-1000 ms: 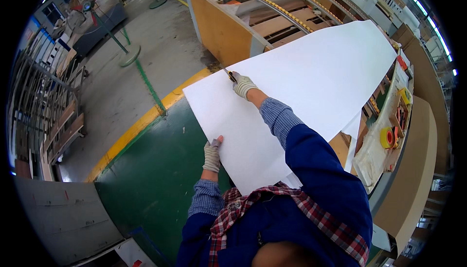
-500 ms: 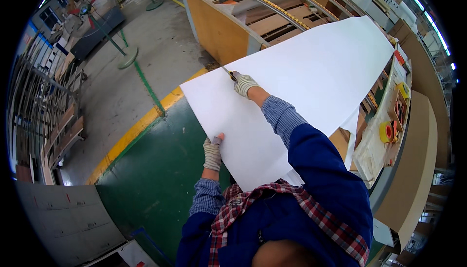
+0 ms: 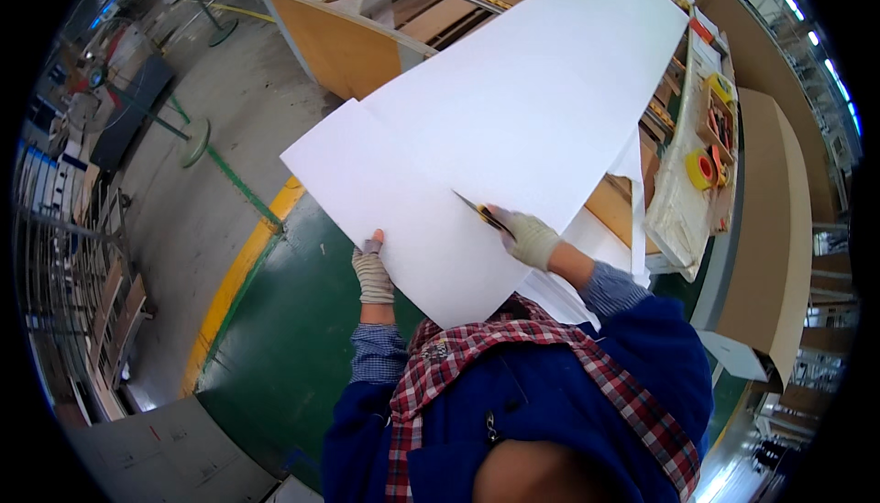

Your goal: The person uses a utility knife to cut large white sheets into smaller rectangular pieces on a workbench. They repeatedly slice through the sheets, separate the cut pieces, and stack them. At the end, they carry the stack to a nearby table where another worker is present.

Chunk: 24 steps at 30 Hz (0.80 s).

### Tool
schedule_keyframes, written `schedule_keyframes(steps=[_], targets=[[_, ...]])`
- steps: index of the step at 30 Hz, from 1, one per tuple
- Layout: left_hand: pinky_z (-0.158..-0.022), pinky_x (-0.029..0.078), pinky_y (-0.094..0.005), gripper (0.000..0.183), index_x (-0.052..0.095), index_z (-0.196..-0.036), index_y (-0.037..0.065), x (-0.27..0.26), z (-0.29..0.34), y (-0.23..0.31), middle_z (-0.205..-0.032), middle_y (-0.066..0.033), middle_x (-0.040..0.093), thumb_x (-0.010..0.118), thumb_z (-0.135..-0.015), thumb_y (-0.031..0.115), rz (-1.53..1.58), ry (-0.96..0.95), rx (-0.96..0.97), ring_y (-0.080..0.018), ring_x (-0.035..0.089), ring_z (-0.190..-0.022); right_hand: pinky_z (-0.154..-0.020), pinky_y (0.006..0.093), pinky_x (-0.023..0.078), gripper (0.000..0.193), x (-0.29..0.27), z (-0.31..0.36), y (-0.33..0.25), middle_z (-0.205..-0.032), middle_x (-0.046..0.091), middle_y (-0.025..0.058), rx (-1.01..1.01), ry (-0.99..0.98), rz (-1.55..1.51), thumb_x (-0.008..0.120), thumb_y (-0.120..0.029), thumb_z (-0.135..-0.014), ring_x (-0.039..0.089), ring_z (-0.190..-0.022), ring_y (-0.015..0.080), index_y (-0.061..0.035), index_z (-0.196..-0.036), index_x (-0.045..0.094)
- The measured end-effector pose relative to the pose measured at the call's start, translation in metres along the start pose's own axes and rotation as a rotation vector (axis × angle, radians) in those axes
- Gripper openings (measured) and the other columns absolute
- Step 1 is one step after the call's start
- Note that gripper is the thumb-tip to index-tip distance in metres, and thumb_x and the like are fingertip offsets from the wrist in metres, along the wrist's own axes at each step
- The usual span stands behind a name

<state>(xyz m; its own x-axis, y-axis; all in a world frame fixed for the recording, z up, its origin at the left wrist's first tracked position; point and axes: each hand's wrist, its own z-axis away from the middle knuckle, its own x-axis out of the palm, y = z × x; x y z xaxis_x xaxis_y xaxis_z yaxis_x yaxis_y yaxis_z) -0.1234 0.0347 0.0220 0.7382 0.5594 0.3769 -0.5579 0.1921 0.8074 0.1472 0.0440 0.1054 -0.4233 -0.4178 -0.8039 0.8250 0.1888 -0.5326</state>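
A large white sheet (image 3: 522, 90) stretches from my body up to the far right. My left hand (image 3: 372, 274), in a striped knit glove with the thumb tip bare, pinches its left edge, thumb on top and fingers hidden beneath. Over the near part of the sheet, my gloved right hand (image 3: 532, 239) is closed round a utility knife (image 3: 486, 214) with a yellow and black handle. Its thin blade points away to the upper left. A small step shows in the sheet's far left edge.
Behind the sheet is a wooden frame (image 3: 344, 40) with curved metal rails. To the right, a narrow bench (image 3: 674, 219) carries a roll of yellow tape (image 3: 701, 168) and a tool box. Tall brown boards (image 3: 770, 228) stand beyond it. A post stand (image 3: 195, 141) is at left.
My right hand has drawn the knife back from the sheet's far left edge toward me and to the right. A step now shows in that edge. My left hand still grips the sheet.
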Motion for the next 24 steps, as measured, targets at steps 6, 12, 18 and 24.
schedule_keyframes(steps=[6, 12, 18, 24], targets=[[-0.06, 0.054, -0.037, 0.031, 0.049, -0.1, -0.004, 0.005, -0.001, 0.003, -0.088, -0.0159, 0.057, 0.06, -0.075, 0.01, 0.071, -0.083, -0.058, -0.0261, 0.059, -0.069, -0.072, 0.0411, 0.043, 0.045, -0.002, 0.151, 0.026, -0.087, 0.053, 0.0202, 0.168, -0.024, 0.039, 0.042, -0.012, -0.078, 0.054, -0.08, 0.0344, -0.0115, -0.122, 0.037], [-0.066, 0.051, -0.0373, 0.045, 0.047, -0.107, -0.004, -0.012, -0.024, -0.011, -0.094, -0.0154, 0.056, 0.062, -0.074, 0.022, -0.007, -0.123, -0.097, -0.0266, 0.058, -0.077, -0.065, 0.0297, 0.047, 0.039, 0.021, 0.188, 0.086, -0.081, 0.057, 0.012, 0.495, 0.379, -0.473, 0.058, -0.011, -0.072, 0.057, -0.075, 0.0188, -0.0018, -0.108, 0.047], [-0.061, 0.053, -0.0381, 0.037, 0.049, -0.104, -0.005, -0.01, -0.029, -0.01, -0.092, -0.015, 0.057, 0.063, -0.074, 0.014, -0.017, -0.063, -0.14, -0.0271, 0.059, -0.074, -0.05, 0.0254, 0.044, 0.022, 0.044, 0.05, 0.12, -0.067, 0.049, -0.0031, 0.434, 0.717, -1.555, 0.066, -0.009, -0.07, 0.05, -0.06, 0.0092, -0.0124, -0.084, 0.05], [-0.071, 0.049, -0.0373, 0.052, 0.046, -0.108, -0.004, -0.043, -0.031, 0.031, -0.097, -0.0144, 0.056, 0.063, -0.073, 0.031, -0.16, -0.166, -0.187, -0.0276, 0.057, -0.081, -0.049, 0.0235, 0.04, 0.027, 0.028, 0.02, 0.112, -0.065, 0.046, -0.005, 0.396, 0.805, -1.506, 0.064, 0.002, -0.064, 0.046, -0.058, 0.0092, -0.0152, -0.077, 0.047]])
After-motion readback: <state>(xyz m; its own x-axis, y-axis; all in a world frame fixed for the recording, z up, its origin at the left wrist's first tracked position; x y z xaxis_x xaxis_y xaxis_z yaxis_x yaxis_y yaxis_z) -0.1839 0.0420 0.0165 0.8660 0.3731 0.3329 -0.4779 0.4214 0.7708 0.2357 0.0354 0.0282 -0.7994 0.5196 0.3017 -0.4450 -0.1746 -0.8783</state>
